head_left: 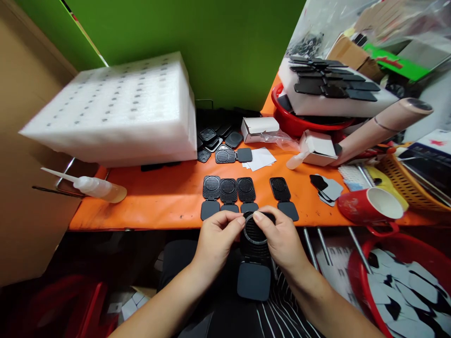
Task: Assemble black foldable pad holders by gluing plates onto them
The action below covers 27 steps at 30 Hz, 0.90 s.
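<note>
A black hinged piece [253,280] hangs in front of me, over my lap and just off the table's front edge. It has a ribbed upper plate with a round ring [255,241] and a smooth square flap below. My left hand [213,241] pinches the plate's upper left side between thumb and fingers. Thumb on the ring, my right hand [285,244] grips the upper right side; the fingers behind the plate are hidden. Beyond my hands, three similar hinged pieces [229,190] lie side by side, and one more hinged piece [280,188] lies to their right.
The orange table [169,195] bears a white foam block [120,112], a squeeze bottle [102,188], a pile of black parts [214,138], a small white box [260,129], loose pads [327,188] and a red mug [368,204]. A red basin [359,263] with cut pieces stands lower right.
</note>
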### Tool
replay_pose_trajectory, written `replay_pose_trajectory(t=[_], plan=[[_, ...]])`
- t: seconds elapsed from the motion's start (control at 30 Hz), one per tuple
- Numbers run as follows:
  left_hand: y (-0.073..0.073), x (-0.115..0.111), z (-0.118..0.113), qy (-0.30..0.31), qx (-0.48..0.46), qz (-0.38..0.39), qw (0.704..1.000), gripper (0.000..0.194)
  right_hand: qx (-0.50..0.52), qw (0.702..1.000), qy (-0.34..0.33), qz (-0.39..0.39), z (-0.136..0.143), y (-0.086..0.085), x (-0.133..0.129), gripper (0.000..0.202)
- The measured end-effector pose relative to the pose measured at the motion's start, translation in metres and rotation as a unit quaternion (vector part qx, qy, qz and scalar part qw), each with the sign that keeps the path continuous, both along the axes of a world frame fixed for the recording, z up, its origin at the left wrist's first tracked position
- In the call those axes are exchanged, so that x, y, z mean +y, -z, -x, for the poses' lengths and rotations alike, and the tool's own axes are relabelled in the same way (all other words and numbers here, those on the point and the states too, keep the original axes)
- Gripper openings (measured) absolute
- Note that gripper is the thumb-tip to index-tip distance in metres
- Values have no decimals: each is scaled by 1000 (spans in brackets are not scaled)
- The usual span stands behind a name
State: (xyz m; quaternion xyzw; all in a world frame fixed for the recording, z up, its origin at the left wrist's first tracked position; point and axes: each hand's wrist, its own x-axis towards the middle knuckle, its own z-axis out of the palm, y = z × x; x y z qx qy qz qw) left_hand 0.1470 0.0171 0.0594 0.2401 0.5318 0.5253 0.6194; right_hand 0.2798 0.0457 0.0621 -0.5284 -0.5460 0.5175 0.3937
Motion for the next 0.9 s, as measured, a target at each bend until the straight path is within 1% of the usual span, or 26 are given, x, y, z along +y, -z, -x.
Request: replay_pose_trajectory(t=[0.13, 0.23, 0.33, 0.67, 0.8, 0.9], plan=[[-4, 1, 5, 21, 34, 11, 999, 18, -5, 1000, -5, 3, 0, 1, 1, 20], [-5, 0, 7, 24, 79, 2, 997, 19, -6, 1000, -7, 0, 0, 2, 2, 20], [-5, 0, 7, 22, 98, -6, 995, 18, -13, 1000, -5, -6, 0, 2, 2, 21], [-6, 3, 4, 9, 100, -2, 995, 12, -46, 998, 10, -29, 1, 4, -3, 22], [-3, 1, 4, 17, 80, 14, 997, 18, -33, 999, 3, -30, 1, 5, -1, 22], [-1, 0, 5, 26, 90, 11, 996, 20, -34, 999, 0, -31, 1, 5, 0, 22]])
